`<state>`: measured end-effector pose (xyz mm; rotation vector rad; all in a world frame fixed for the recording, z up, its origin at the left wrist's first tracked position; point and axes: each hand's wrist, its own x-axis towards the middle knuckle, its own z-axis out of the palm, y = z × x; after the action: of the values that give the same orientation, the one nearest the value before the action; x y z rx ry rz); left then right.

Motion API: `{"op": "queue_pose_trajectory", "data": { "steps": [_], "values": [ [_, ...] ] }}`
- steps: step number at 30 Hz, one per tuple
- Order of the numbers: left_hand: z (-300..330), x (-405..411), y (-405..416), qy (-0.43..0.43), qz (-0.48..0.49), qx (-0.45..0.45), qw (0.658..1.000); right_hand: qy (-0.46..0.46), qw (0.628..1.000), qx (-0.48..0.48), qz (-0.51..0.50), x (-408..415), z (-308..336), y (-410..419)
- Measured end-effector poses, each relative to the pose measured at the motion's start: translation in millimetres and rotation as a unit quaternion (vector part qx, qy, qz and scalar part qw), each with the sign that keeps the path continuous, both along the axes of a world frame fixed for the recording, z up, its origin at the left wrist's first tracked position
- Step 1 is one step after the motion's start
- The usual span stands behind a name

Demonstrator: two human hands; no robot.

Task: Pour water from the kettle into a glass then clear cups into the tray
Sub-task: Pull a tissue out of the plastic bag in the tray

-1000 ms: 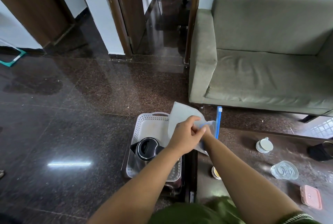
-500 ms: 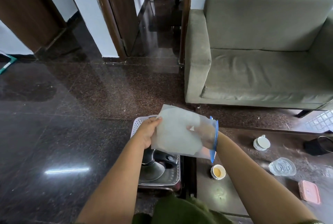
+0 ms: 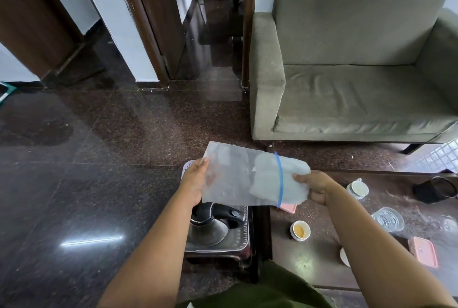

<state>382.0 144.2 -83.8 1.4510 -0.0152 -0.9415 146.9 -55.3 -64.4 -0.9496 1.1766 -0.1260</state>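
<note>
My left hand (image 3: 195, 181) grips the left edge of a clear zip bag (image 3: 233, 179) with a blue seal. My right hand (image 3: 313, 185) holds a pale cloth (image 3: 292, 176) that sticks halfway out of the bag's mouth. Below the bag a steel kettle (image 3: 210, 228) with a black handle stands in a white perforated tray (image 3: 244, 233) on a low stool. On the dark table a small cup (image 3: 300, 230) holds yellowish liquid, a white cup (image 3: 357, 188) lies further back, and a clear glass (image 3: 387, 219) stands to the right.
A grey-green sofa (image 3: 347, 72) stands behind the table. Pink lids (image 3: 422, 252) lie on the table, one under the bag (image 3: 288, 208). A black object (image 3: 433, 190) sits at the table's far right. Dark glossy floor spreads to the left, with a doorway beyond.
The bag has been turned flat and spread between both hands. My right hand moved from inside the bag to its mouth, drawing the cloth partway out.
</note>
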Motion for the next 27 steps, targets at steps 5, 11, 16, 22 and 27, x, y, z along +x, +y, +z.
{"op": "queue_pose_trajectory", "data": {
  "steps": [5,11,16,22,27],
  "values": [
    [-6,-4,-5,-0.020,-0.007,-0.001,1.000,0.039,0.998,-0.045,-0.033,-25,3,-33],
    [-10,-6,-16,-0.019,0.014,-0.009,1.000,-0.058,0.998,-0.022,0.010,-51,41,-61],
    [-15,-3,-35,-0.002,0.004,0.014,1.000,-0.132,0.952,0.035,-0.274,-4,9,-41],
    [-17,16,-36,0.068,-0.002,-0.045,0.997,-0.079,0.989,0.112,0.053,82,-46,0],
    [-38,57,-21,0.118,0.009,-0.044,0.992,-0.149,0.976,0.157,-0.004,120,-77,7]
  ]
}}
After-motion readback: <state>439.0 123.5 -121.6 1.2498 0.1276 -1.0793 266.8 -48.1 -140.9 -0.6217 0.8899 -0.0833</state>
